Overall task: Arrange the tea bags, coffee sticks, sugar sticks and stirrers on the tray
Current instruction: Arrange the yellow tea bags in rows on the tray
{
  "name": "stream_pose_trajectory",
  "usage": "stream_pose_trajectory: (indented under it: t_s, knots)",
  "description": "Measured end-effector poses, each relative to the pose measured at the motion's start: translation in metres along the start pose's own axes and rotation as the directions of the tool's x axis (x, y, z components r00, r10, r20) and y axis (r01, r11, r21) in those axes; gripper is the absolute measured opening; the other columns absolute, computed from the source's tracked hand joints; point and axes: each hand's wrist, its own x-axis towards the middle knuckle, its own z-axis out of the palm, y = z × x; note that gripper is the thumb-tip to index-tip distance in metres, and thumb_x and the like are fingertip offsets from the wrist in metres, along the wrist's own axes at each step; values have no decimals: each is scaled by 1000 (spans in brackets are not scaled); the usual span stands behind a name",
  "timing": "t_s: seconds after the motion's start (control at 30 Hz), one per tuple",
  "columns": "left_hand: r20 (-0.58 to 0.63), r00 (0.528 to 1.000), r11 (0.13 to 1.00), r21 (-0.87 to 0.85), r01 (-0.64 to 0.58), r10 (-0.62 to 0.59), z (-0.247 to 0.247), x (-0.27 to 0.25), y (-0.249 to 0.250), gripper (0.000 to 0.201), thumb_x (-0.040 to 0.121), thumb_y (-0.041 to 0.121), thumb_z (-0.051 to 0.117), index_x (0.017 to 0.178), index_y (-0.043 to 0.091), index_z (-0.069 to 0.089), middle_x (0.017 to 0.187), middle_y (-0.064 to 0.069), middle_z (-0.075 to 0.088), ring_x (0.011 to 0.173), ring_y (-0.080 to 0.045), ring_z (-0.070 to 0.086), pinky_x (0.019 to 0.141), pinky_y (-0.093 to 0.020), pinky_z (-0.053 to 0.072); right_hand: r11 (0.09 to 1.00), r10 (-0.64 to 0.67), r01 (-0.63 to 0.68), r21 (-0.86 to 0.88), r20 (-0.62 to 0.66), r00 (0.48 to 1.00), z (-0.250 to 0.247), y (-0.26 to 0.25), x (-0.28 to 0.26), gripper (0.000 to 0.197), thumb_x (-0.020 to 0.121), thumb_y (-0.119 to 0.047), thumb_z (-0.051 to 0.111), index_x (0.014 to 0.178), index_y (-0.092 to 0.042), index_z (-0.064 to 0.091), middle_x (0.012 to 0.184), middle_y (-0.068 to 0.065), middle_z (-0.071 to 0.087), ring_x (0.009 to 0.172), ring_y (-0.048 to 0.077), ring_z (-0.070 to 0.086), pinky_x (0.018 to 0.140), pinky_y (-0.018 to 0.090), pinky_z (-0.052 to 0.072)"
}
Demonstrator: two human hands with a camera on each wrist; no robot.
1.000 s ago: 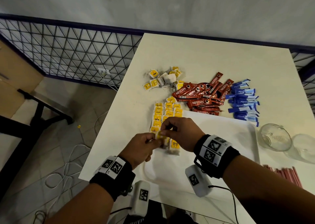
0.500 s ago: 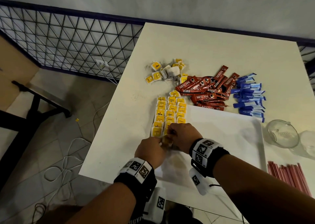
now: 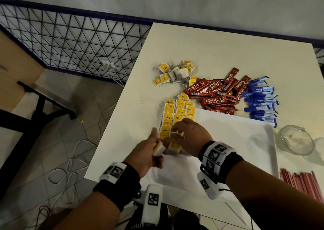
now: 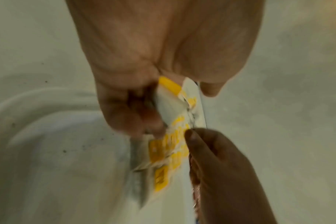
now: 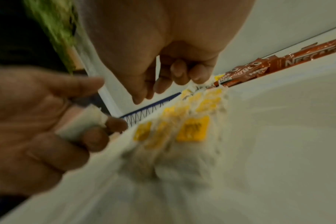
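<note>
Three rows of tea bags [image 3: 177, 114]; left grip [image 3: 149, 152] pinches one bag [image 3: 158, 150], right grip's [image 3: 191, 137] hold unclear.

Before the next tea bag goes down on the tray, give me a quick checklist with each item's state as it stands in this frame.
1. Left hand grips a tea bag: ok.
2. Right hand on the rows of tea bags at the white tray's left end: ok, its fingers are curled over them; whether it pinches one, cannot tell.
3. Rows straight and overlapping evenly: far part ok; near end under the hands, cannot tell.
4. Loose tea bags left on the table: not ok, some remain.
5. Coffee sticks, sugar sticks and stirrers on the tray: not ok, all lie off it.
</note>
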Motion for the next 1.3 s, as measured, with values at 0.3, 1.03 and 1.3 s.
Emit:
stream_pose_trajectory:
  t_s: [0.3, 1.03, 1.3]
  knots:
    - [307, 949, 992, -120, -38, 73, -3, -8, 28, 84, 75, 76, 21, 124, 15, 51, 85, -22, 61, 62, -30, 54, 62, -39, 47, 977, -59, 49, 209, 38, 998, -31, -36, 7, 25, 95, -38, 52, 100, -22, 70, 98, -7, 67, 82, 6, 52, 68, 14, 36]
    - [141, 907, 833, 359, -421, 397, 1, -8, 27, 10, 93, 23, 61, 94, 27, 71, 90, 8, 70, 86, -8, 63, 78, -26, 52, 947, -25, 7, 322, 51, 998, -43, -33, -1, 7, 84, -23, 67, 82, -28, 63, 81, -16, 59, 62, -10, 49, 57, 9, 33]
    - [13, 900, 697, 628, -346, 435, -9, 1, 13, 29, 92, 31, 62, 92, 3, 70, 91, -10, 62, 83, -17, 59, 75, -25, 42, 964, 5, -15, 267, 37, 999, -31, -33, 3, 4, 85, -25, 68, 87, -23, 65, 81, -12, 59, 68, -5, 50, 61, 5, 35]
